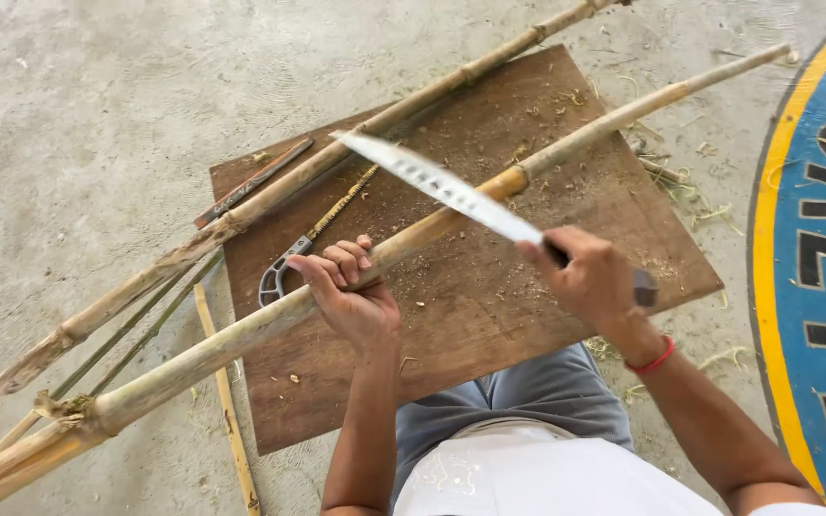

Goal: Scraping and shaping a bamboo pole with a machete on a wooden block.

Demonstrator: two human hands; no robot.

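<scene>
A bamboo pole [528, 172] lies slanted across a wooden board [489, 306], gripped by the left hand [351, 291]. The right hand [590, 277] clutches a long knife [442, 186] over it. A second pole [270, 191], thin strips [227, 401] and a hacksaw [284, 268] lie beside.

Wooden board [489, 315] — right half bare; bamboo poles [270, 191] and hacksaw [284, 272] crowd left side – concrete floor [97, 115] open beyond
</scene>
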